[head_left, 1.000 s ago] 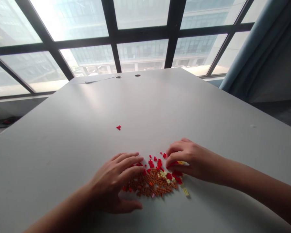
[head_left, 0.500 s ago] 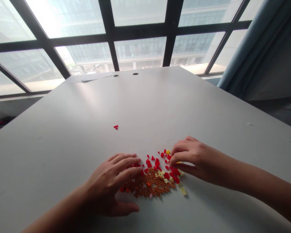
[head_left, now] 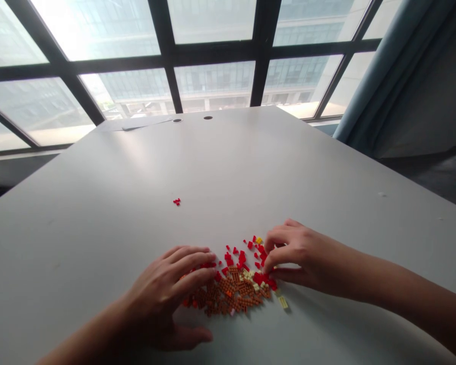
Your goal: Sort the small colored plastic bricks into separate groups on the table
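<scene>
Small toy building bricks lie in a loose pile low in the middle of the view. Brown bricks (head_left: 231, 289) make up most of it, with red bricks (head_left: 242, 257) along the far and right sides. Pale yellow bricks (head_left: 248, 275) sit among them. My left hand (head_left: 171, 286) rests over the pile's left end, fingers stretched and thumb apart, hiding some bricks. At the right end, my right hand (head_left: 292, 251) pinches with thumb and forefinger down among the red bricks; whatever is between the fingertips is hidden.
A small cluster of red pieces (head_left: 177, 202) lies farther out on the white table (head_left: 228, 162). One pale yellow brick (head_left: 283, 302) is at the pile's near right edge. Paper sheets (head_left: 137, 123) lie at the far left. Windows and a blue curtain (head_left: 368, 96) stand beyond.
The whole view has shifted slightly, moving the scene left and a little down. My right fingertips have drawn closer together at the red bricks. My left hand keeps its place over the pile.
</scene>
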Tool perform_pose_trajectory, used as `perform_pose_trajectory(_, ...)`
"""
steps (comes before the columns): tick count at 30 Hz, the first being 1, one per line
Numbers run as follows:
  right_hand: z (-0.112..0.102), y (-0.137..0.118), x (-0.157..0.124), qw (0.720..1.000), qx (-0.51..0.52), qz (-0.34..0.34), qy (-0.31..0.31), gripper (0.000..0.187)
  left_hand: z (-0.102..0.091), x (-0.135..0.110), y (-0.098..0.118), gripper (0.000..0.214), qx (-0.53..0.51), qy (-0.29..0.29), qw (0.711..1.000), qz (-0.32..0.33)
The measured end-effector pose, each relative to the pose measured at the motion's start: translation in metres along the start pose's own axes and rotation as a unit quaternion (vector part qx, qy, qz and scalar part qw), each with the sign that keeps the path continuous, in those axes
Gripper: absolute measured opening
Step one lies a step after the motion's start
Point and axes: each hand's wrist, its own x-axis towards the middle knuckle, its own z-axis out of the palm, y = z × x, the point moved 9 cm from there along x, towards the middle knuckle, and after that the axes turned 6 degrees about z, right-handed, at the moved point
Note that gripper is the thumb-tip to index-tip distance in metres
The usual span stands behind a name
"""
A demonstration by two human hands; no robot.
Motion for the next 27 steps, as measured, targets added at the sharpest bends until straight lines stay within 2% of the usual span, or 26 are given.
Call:
perform_pose_trajectory(10,0.0007,0.0059,0.0033,0.998,0.009,0.058,-0.017,0.012,0.0018,-0.0007,-0.0013,0.065,-0.003,-0.006,1.0,-0.005)
perform_pose_trajectory(17,0.0048,0.0066,0.0053,0.997,-0.04,0.065,-0.018,0.016,0.0006,-0.0007,-0.0014,0.066,-0.008,0.003,1.0,-0.007)
perform_pose_trajectory(20,0.0018,0.0078,0.0049,0.997,-0.019,0.072,-0.005,0.013,0.0012,-0.0009,-0.0012,0.065,-0.009,0.002,1.0,-0.006)
perform_pose_trajectory(24,-0.0019,0.0042,0.0047,0.997,0.056,0.043,0.011,0.01,0.002,-0.0004,-0.0012,0.065,0.001,-0.01,1.0,-0.007)
perform_pose_trajectory(27,-0.0008,0.0029,0.0048,0.999,0.041,0.026,0.025,0.015,0.0013,0.0,-0.0004,0.064,0.002,-0.009,1.0,-0.003)
